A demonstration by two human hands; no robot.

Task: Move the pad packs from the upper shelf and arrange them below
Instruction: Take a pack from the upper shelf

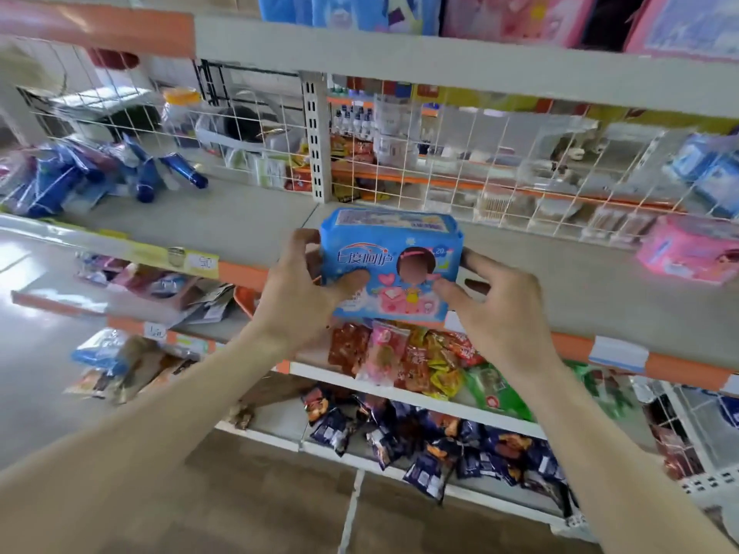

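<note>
Forearms reach up from below; left hand (304,299) & right hand (498,313) grip pad pack (374,249) by its ends, thumbs on front. Pack: blue wrapper w/ white script, pink hearts & cartoon on lower half, label strip on top. It's upright at shelf (240,221) front edge, mid-span. Pink pack (688,249) lies toward shelf's right end, well apart.

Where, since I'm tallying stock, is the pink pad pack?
The pink pad pack lies at the far right of the head view on the grey shelf, to the right of the blue pad pack held at its front edge.
</note>
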